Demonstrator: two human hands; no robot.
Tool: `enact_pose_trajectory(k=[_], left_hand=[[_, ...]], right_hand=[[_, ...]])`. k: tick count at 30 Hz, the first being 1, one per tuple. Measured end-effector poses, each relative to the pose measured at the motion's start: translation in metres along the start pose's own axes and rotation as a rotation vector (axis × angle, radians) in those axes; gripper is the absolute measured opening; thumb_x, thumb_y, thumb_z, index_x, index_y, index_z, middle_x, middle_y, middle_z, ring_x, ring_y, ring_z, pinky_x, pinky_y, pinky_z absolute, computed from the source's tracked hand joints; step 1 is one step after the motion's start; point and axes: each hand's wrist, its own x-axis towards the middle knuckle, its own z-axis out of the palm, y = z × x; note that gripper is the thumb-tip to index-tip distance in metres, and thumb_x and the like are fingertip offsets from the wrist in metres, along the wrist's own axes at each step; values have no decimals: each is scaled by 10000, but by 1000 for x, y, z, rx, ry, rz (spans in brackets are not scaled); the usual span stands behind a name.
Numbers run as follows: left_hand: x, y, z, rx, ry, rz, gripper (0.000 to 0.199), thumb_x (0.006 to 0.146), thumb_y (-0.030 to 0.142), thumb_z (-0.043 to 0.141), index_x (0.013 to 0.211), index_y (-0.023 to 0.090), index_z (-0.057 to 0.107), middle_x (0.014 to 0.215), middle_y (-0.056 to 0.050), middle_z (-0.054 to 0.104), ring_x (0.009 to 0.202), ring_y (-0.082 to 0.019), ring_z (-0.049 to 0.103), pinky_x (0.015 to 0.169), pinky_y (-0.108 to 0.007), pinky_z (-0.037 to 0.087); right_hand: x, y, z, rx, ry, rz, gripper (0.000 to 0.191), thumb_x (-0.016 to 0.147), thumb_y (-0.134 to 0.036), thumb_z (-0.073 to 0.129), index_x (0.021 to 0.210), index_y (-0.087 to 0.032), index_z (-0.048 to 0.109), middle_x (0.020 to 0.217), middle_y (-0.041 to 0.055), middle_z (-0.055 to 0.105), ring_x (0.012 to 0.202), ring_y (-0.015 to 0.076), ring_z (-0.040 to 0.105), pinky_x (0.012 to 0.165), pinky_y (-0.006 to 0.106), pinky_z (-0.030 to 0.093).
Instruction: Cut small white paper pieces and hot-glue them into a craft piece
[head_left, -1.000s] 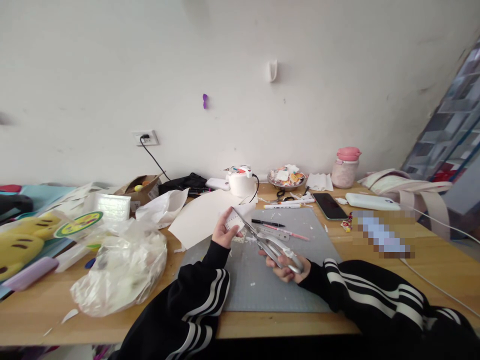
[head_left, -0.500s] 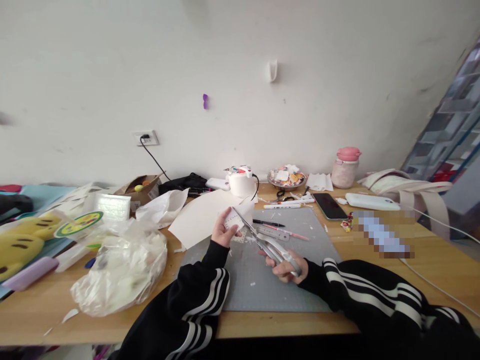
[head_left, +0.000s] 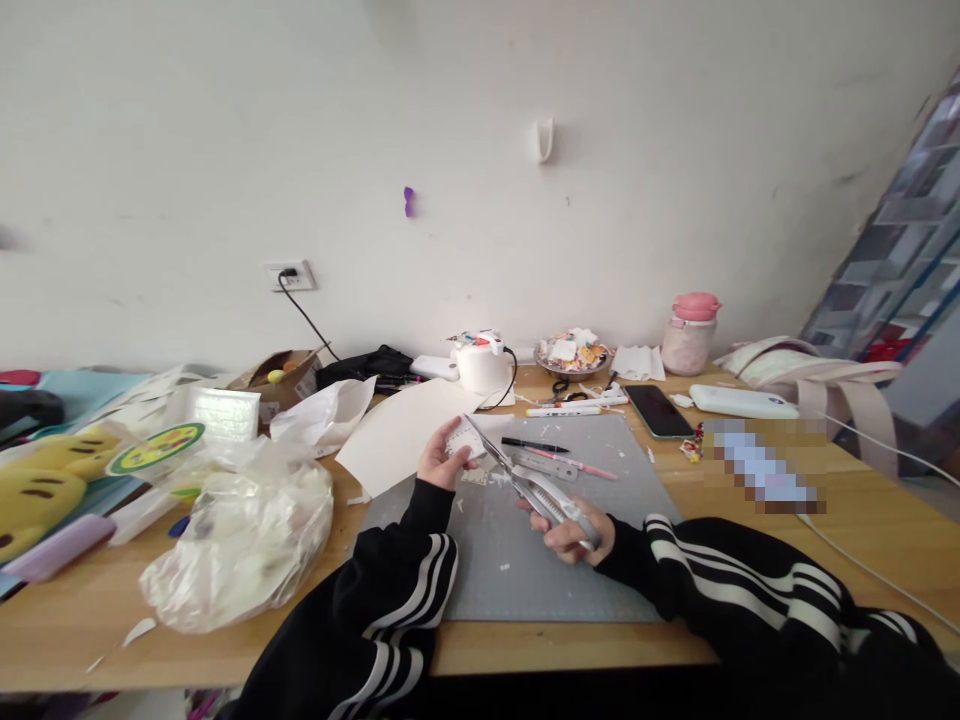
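Observation:
My left hand (head_left: 442, 456) pinches a small white piece of paper (head_left: 463, 437) with fine marks on it between thumb and fingers, above the cutting mat. In my right hand (head_left: 576, 533) is a large pair of scissors (head_left: 541, 490) with grey handles, the fingers wrapped around them. Its blades point up and left, and the tips lie at the right edge of the paper. Beneath the hands is the grey cutting mat (head_left: 517, 590), with small paper scraps on it. A ruler (head_left: 544, 464), a black pen (head_left: 534, 445) and a pinkish pen (head_left: 596, 470) lie just behind the scissors.
A large white sheet (head_left: 397, 435) overlaps the mat's left side. A crumpled plastic bag (head_left: 247, 540) sits further left. To the right are a phone (head_left: 660, 411), a white power bank (head_left: 742, 402) and a pink-lidded bottle (head_left: 688, 340). Behind stands a bowl of scraps (head_left: 571, 355).
My left hand has shifted slightly left with the paper. The white paper that showed right of the scissor blades no longer shows there. My right hand has barely moved.

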Motion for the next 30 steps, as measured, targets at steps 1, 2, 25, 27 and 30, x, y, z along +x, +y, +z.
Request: enact_pose_trajectory(k=[1, 2, 25, 27, 30], left_hand=[[0, 1, 0, 2, 2, -5, 525, 553, 262, 761, 1034, 160, 578, 886, -31, 614, 499, -43, 509, 446, -193, 470], [0, 1, 1, 2, 8, -8, 515, 551, 262, 762, 1020, 160, 575, 883, -29, 616, 487, -41, 511, 444, -195, 468], [-2, 9, 4, 107, 56, -27, 429, 549, 371, 756, 891, 138, 640, 552, 55, 529, 440, -38, 435, 424, -171, 407], [-1, 8, 4, 106, 45, -2, 423, 558, 360, 752, 900, 139, 636, 541, 58, 535, 449, -40, 442, 442, -169, 404], [1, 6, 3, 74, 42, 40, 418, 557, 337, 751, 904, 147, 615, 618, 34, 592, 522, -60, 506, 520, -189, 440]], right_hand=[[0, 0, 0, 1, 1, 1, 477, 433, -119, 706, 887, -207, 593, 655, -90, 444, 346, -38, 243, 327, 135, 84], [0, 1, -1, 1, 2, 0, 477, 433, -118, 708, 887, -207, 591, 658, -91, 442, 347, -39, 241, 327, 135, 86], [2, 3, -3, 11, -10, -16, 469, 415, -114, 736, 857, -217, 620, 645, -90, 464, 329, -37, 260, 298, 123, 106], [2, 2, -3, 8, -9, -8, 463, 409, -115, 735, 846, -220, 623, 638, -91, 463, 327, -34, 267, 295, 124, 105], [2, 2, -3, 16, -6, -1, 463, 399, -108, 735, 834, -216, 622, 636, -92, 467, 322, -37, 268, 293, 122, 102]])
